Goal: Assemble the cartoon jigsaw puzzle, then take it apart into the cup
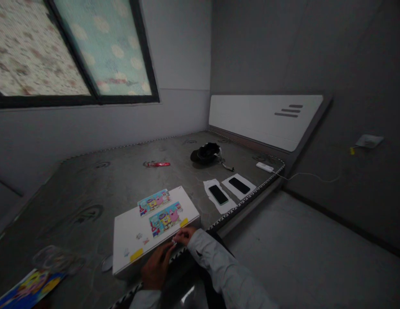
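Observation:
My left hand and my right hand meet at the front edge of a white box. Fingers of both hands are pinched together on a small pale piece, mostly hidden by the fingertips, so its kind is unclear. On the lid lie two colourful cartoon cards, an upper one and a lower one. Several tiny cut-out shapes are scattered at the lid's left part. Yellow tabs sit along the box's front edge.
Two phones rest on white paper at the right. Behind are a black cap and a red packet. A power strip trails a cord. Clear plastic packaging and a cartoon sheet lie at left.

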### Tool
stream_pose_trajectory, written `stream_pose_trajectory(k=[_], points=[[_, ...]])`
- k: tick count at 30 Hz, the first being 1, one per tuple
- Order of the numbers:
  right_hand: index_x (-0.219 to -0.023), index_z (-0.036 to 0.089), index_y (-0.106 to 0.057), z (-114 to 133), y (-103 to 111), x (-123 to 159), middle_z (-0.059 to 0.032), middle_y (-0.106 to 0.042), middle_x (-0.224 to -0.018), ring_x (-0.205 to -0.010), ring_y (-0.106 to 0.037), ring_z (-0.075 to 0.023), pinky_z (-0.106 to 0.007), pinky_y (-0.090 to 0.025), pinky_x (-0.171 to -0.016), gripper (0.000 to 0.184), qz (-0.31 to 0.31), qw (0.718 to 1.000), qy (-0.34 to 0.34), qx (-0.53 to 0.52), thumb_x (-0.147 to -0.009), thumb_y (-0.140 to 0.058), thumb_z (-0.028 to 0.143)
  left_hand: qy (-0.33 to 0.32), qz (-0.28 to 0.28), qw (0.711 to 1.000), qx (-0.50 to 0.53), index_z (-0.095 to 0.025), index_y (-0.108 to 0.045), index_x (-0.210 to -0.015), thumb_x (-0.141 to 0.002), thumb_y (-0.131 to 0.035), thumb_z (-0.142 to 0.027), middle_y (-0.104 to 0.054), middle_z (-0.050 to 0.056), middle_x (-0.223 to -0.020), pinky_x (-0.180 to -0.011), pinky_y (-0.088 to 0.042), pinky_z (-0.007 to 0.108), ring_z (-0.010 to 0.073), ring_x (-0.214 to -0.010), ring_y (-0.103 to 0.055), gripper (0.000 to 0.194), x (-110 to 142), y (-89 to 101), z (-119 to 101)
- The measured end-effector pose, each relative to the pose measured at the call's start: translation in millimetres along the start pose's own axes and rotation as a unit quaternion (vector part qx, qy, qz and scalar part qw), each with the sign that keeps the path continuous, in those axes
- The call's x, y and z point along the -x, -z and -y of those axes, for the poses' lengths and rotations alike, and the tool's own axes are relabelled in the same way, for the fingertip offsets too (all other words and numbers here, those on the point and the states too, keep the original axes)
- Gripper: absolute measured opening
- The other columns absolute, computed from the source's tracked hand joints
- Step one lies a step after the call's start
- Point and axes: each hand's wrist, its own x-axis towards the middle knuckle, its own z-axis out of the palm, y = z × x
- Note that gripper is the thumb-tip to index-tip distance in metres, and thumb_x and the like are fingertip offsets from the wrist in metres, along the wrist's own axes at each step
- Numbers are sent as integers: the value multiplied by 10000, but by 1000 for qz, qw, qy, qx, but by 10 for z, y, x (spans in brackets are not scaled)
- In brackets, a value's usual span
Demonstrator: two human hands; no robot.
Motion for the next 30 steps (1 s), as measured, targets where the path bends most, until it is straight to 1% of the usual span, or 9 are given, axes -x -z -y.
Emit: stream_pose_trajectory(k=[2,5,7,10,13,17,21,25,30], points=[[-819,212,-744,17,-28,19,34,-587,-620,-561,-456,-81,-183,-355,-524,429,-4,1000,-11,-8,-732,-687,629,11,6,1000,3,-243,-715,-989,-970,-419,-422,-761,24,-965,-689,-566,236,167,-798,-728,347,35,8,-2],[-795,215,-742,36,-43,45,40,-576,-615,-568,-457,-83,-182,-349,-520,430,-5,999,-27,-18,-693,-723,632,10,1,1000,6,-236,-712,-967,-956,-440,-458,-762,19,-940,-662,-569,229,161,-778,-727,352,48,14,-4],[-794,216,-743,30,-30,62,45,-563,-602,-560,-449,-80,-181,-341,-514,431,-4,999,-35,-23,-682,-734,631,6,6,1000,6,-230,-712,-967,-963,-418,-465,-760,24,-943,-658,-574,232,163,-794,-727,376,41,6,2],[-813,221,-750,-4,27,87,51,-554,-593,-552,-441,-77,-181,-334,-514,408,-2,999,-43,-30,-679,-750,606,-32,21,999,7,-235,-716,-971,-981,-378,-438,-760,23,-942,-676,-581,227,159,-814,-729,394,14,-28,23],[-834,228,-758,-42,115,104,57,-548,-590,-544,-432,-72,-180,-320,-508,353,-3,998,-47,-36,-687,-767,549,-67,20,998,10,-237,-716,-975,-972,-420,-417,-762,7,-927,-660,-580,201,143,-790,-730,346,-29,-87,37],[-856,226,-766,-69,232,114,62,-530,-577,-532,-412,-65,-181,-312,-506,289,-20,998,-49,-40,-709,-762,474,-55,28,998,8,-234,-710,-977,-974,-402,-436,-762,10,-942,-682,-585,208,148,-808,-731,369,-97,-190,4],[-835,232,-773,-97,303,112,64,-519,-559,-528,-400,-66,-186,-305,-505,258,-37,997,-51,-38,-712,-752,457,-43,29,999,7,-235,-692,-984,-971,-413,-430,-759,2,-952,-705,-575,203,143,-805,-729,340,-164,-298,-78],[-823,226,-776,-125,334,95,55,-514,-562,-544,-406,-70,-192,-292,-505,279,-67,996,-47,-39,-717,-736,481,-29,31,999,11,-238,-679,-992,-974,-399,-421,-755,4,-962,-694,-562,203,145,-801,-724,334,-223,-384,-154],[-837,201,-772,-76,396,103,42,-506,-548,-525,-392,-77,-198,-293,-489,334,-96,993,-51,-48,-725,-714,511,12,29,999,31,-242,-662,-1005,-965,-405,-435,-746,10,-963,-730,-560,234,159,-800,-717,324,-288,-439,-245]])
